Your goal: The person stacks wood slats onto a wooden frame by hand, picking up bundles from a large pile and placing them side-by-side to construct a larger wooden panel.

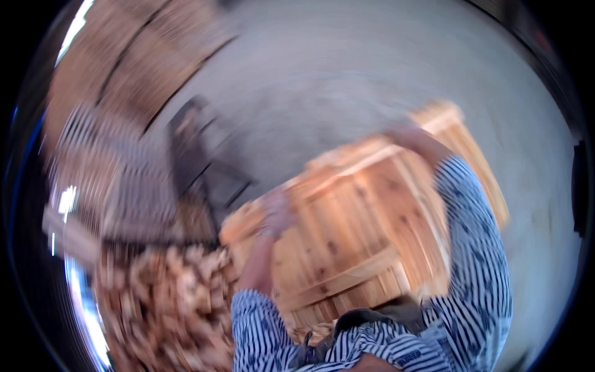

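Note:
A knotty, pale orange wooden panel of several planks (347,217) is tilted in front of my body, with battens across it. My left hand (277,211) grips its far edge near the left corner. Farther right along the same edge is my right hand (404,134), also closed on it. Motion blur smears the fingers of both hands. A narrower board (474,164) sticks out past the panel on the right, beside my right forearm.
A heap of wood offcuts (173,304) lies at the lower left. Beyond it are a blurred dark stand (192,149) and slatted wood stacks (139,192). Large brown boards or sheets (155,56) lie at the upper left. Grey concrete floor (347,62) stretches ahead and right.

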Tool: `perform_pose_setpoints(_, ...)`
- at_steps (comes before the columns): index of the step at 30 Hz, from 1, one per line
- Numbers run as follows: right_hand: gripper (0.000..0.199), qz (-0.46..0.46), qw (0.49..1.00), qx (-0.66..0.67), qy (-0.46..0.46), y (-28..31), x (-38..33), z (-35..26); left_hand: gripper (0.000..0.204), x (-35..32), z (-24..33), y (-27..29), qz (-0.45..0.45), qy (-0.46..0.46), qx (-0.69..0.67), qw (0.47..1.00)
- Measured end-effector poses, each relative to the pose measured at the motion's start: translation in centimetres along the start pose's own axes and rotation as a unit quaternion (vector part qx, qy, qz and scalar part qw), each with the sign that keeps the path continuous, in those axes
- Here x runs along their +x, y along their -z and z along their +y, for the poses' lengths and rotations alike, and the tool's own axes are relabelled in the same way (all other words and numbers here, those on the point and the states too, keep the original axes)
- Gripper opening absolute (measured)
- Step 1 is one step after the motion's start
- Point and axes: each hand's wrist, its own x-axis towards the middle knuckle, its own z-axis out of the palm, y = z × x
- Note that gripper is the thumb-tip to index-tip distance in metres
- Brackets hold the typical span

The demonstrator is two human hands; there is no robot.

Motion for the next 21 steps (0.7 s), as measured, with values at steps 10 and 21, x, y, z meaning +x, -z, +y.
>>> perform_pose_setpoints(10,0.049,-0.095,0.969,-0.189,-0.127,-0.8,-1.9,-1.5,0.078,-25.7,13.5,-7.4,0.082,-0.008,-0.065,0.994)
perform_pose_setpoints(21,0.079,0.188,0.837,0.14,0.495,22.3,-7.1,-44.9,0.041,-32.0,10.2,-2.2,0.011,0.121,-0.276,0.953)
